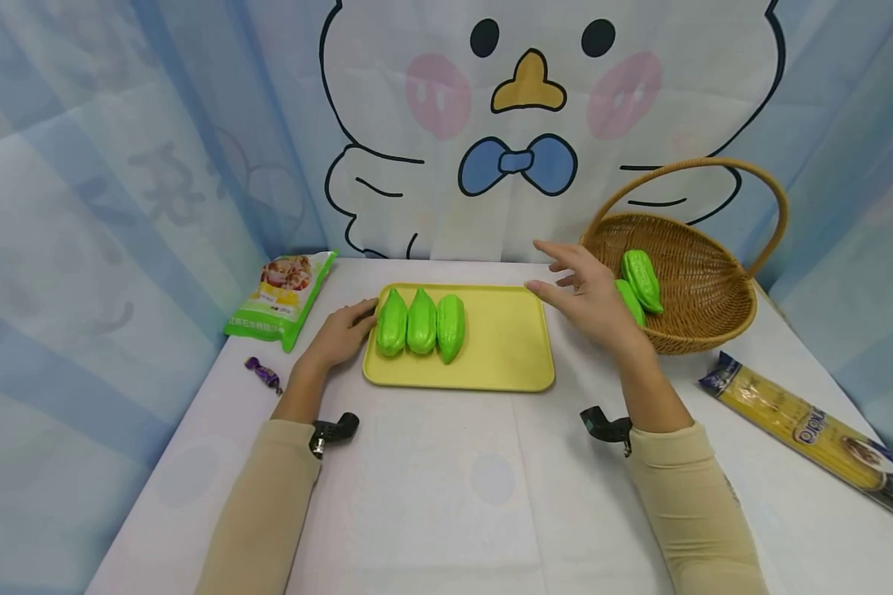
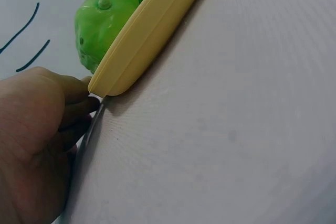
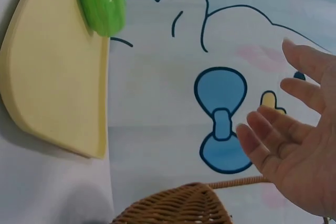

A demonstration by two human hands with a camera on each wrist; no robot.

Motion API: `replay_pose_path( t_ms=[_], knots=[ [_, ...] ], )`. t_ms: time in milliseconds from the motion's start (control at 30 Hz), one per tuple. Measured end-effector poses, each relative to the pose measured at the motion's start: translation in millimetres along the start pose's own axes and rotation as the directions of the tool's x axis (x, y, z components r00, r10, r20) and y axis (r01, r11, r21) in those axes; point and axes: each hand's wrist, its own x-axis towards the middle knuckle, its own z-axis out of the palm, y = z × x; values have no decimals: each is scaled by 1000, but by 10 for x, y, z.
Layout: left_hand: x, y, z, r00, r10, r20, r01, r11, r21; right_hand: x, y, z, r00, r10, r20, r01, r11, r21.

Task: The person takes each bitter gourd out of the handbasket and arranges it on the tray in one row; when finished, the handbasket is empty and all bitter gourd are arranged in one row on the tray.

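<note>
Now the left hand (image 1: pixel 342 334), fingers relaxed, touches the yellow tray (image 1: pixel 502 339) bearing 3 green fruits (image 1: pixel 422 324)! And the right hand (image 1: pixel 589 296) hovers empty, fingers spread, near the basket (image 1: pixel 699 285) holding 2 more.

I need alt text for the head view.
A person's left hand rests at the left edge of a yellow tray holding three green ridged gourds; the right hand hovers empty near a wicker basket showing two more. A purple-wrapped candy and snack packet lie left, a pasta packet right.
</note>
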Motion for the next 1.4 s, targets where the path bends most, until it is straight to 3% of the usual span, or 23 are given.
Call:
replay_pose_path(
  t_ms=[233, 533, 800, 1033, 1400],
  knots=[
    [11, -5, -4, 1000, 2, -1, -2, 1000, 2, -48, 130, -239, 997, 40, -63, -40, 999, 0],
    [14, -18, -3, 1000, 9, -2, -9, 1000, 13, -102, 298, -567, 972, 208, -106, -212, 977, -30],
    [15, -19, 3, 1000, 9, 1, -9, 1000, 9, -79, 559, -723, 937, 348, 32, -345, 936, -76],
    [9, -22, 4, 1000, 4, 0, -4, 1000, 13, 5, 750, -814, 880, 446, 164, -428, 894, -136],
    [3, -31, 2, 1000, -5, 5, 5, 1000, 0, 102, 890, -866, 832, 476, 284, -409, 873, -264]
  ],
)
